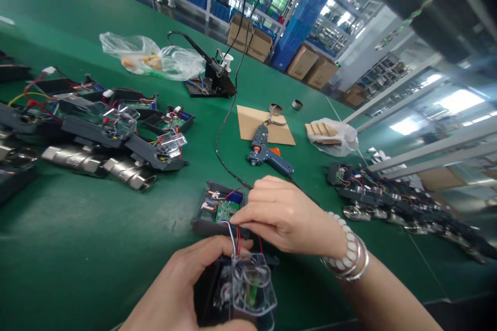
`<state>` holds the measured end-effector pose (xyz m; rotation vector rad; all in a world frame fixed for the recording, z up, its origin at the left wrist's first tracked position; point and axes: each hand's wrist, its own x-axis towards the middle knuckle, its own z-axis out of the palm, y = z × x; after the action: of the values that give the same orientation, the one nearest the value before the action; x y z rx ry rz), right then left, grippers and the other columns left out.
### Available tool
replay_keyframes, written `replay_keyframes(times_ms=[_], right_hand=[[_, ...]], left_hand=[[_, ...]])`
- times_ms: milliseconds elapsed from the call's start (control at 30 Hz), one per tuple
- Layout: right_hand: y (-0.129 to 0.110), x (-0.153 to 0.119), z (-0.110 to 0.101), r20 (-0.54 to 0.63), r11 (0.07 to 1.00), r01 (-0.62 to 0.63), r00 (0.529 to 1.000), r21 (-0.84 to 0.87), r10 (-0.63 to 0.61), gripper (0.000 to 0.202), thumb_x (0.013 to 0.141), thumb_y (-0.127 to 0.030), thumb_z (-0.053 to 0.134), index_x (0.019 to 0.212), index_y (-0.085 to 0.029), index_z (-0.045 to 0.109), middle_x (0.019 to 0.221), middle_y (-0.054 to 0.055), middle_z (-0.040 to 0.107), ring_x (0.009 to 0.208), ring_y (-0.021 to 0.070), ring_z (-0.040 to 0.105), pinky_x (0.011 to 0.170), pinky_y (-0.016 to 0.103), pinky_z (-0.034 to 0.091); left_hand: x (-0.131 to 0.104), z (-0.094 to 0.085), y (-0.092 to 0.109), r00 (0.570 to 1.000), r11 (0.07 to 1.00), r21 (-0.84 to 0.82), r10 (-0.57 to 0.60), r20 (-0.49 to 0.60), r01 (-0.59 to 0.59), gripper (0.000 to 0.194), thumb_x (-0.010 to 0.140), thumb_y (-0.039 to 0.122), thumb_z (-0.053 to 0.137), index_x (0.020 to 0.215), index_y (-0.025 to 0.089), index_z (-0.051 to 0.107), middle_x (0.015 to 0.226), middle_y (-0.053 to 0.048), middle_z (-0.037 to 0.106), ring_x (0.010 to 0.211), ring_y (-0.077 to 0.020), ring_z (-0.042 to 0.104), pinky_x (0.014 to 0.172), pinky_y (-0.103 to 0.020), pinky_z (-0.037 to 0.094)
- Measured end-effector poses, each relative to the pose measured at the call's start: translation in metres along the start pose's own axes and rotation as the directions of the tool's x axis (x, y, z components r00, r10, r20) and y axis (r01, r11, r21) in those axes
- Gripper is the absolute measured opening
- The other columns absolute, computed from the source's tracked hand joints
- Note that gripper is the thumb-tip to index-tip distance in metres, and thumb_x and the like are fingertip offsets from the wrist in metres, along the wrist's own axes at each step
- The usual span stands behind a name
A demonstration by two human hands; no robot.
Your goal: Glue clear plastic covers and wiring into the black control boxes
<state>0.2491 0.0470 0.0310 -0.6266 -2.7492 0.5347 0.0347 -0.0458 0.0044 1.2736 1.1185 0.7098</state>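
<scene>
— Two hands are working over one open device near the bench's front edge, aren't they?

— Yes. The left hand (182,289) is closing around a dark housing half (209,297) with a clear plastic cover (254,287) sitting on it. The right hand (287,217) is pinching the thin red and white wires (236,238) running between that piece and the other housing half (217,209).

— Where is that other half lying?

— It is lying flat on the green table (97,248), touching the right fingertips, with a green circuit board (227,209) showing inside.

— Anything nearby?

— A blue glue gun (267,155) is resting just beyond it, partly on a sheet of cardboard (252,121). More opened units (116,129) are lying well to the left, and a soldering iron stand (212,83) is standing farther back.
</scene>
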Motion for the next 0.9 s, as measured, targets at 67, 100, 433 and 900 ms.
replay_keyframes(times_ms=[67,100,433,900], right_hand=[[0.0,-0.002,0.001,-0.029,0.999,0.016,0.999,-0.047,-0.017,0.013,0.105,-0.024,0.063,0.106,-0.018,0.075,0.08,0.001,0.064,0.076,0.0186,0.053,0.068,0.036,0.037],[0.0,-0.002,0.002,-0.044,0.997,0.023,0.999,-0.071,-0.026,0.015,0.105,-0.025,0.062,0.104,-0.018,0.075,0.079,0.001,0.064,0.076,0.019,0.053,0.067,0.036,0.037],[0.001,-0.007,0.011,-0.091,0.992,0.036,0.995,-0.124,-0.047,0.02,0.107,-0.019,0.055,0.102,-0.016,0.074,0.094,0.007,0.073,0.087,0.0198,0.061,0.074,0.035,0.045],[-0.002,-0.015,0.025,-0.279,0.983,-0.05,0.96,-0.174,-0.001,0.02,0.104,-0.024,0.056,0.092,-0.02,0.072,0.093,0.006,0.075,0.085,0.0199,0.064,0.071,0.034,0.046]], left_hand=[[0.0,0.001,-0.001,1.0,1.0,0.01,-0.003,-0.011,0.003,0.044,0.062,0.046,0.086,0.101,0.027,0.08,0.114,-0.003,0.082,0.106,-0.033,0.074,0.092,-0.036,0.061],[0.0,0.001,-0.003,1.0,1.0,0.01,-0.003,0.006,0.003,0.044,0.063,0.048,0.085,0.101,0.027,0.08,0.112,-0.003,0.082,0.104,-0.0331,0.074,0.09,-0.036,0.062],[0.0,-0.003,-0.04,0.989,0.989,0.085,0.111,0.096,-0.119,0.053,0.07,0.044,0.083,0.119,0.029,0.074,0.123,-0.004,0.08,0.105,-0.0337,0.076,0.084,-0.033,0.064],[0.004,-0.003,-0.025,0.99,0.987,0.147,0.044,0.137,-0.064,0.05,0.072,0.052,0.082,0.114,0.027,0.074,0.106,-0.003,0.081,0.096,-0.0304,0.076,0.083,-0.032,0.063]])
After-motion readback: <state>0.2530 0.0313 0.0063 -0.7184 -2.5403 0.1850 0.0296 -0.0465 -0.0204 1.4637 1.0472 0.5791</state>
